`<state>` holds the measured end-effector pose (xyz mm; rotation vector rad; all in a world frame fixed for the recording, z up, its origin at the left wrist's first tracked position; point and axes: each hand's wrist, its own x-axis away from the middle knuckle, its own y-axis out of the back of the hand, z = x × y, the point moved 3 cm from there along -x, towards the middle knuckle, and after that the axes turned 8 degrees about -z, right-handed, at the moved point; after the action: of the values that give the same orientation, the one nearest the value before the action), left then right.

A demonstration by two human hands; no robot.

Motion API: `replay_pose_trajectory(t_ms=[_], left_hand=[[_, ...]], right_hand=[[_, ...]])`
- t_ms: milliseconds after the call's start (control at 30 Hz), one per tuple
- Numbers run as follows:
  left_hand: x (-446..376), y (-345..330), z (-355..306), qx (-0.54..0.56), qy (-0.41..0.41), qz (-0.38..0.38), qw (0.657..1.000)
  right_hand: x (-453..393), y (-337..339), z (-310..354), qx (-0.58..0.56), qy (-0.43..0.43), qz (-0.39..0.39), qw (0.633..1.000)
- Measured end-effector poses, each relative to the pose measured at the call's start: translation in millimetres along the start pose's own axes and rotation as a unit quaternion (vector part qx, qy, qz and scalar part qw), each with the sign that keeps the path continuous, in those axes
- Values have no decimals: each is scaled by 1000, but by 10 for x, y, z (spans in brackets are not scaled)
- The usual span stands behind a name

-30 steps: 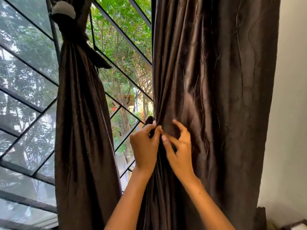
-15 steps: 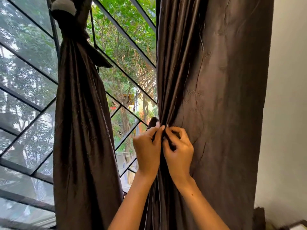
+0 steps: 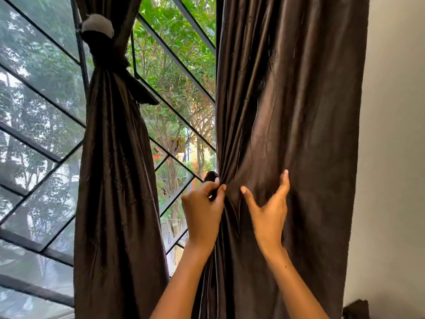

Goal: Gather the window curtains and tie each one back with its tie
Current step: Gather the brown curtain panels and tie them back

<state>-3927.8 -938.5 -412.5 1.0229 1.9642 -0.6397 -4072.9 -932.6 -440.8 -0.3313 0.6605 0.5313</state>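
While my left hand [image 3: 202,212] is pinching the gathered folds at the window-side edge of the loose curtain [image 3: 305,134], its fingers are curling tight round a bunch of the dark cloth, thumb and forefinger meeting on it. Just above that pinch a small dark rounded thing [image 3: 211,176] is poking out beside the curtain's edge; I cannot tell what it is. My right hand [image 3: 269,217] is lying against the face of the same curtain, just to the wall side of my left, with the thumb [image 3: 247,196] spreading toward the folds and the fingers [image 3: 284,183] reaching straight up over the cloth. They are released rather than clenched, pressing flat on the fabric and grasping nothing. Creases are fanning up and out from the spot between my two hands.

This loose curtain is hanging full length, its far edge running along the pale wall [image 3: 393,134] and its near edge standing against the window [image 3: 41,93]. On the window side of it, well apart, the other curtain [image 3: 115,180] is hanging already bunched, with its tie [image 3: 103,51] cinching it near the top and a pale pad [image 3: 97,23] sitting on the knot. One loose end of that tie is sticking out toward the loose curtain. Between the two curtains, dark slanted bars [image 3: 174,65] are crossing the glass, with green trees [image 3: 174,38] showing beyond them.
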Motion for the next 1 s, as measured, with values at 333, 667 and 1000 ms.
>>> replay_pose_trajectory(t_ms=[333,667,1000], left_hand=[[105,-8,-86,42,-3,-3,999],[-32,-7,-21,-9,17,5,1000],[68,-71,-66,24,28,9,999]], right_hand=[[367,-133,237,61,184,68,979],[96,-27,-17,-1,104,11,995],[344,-111,105,59,158,91,982]])
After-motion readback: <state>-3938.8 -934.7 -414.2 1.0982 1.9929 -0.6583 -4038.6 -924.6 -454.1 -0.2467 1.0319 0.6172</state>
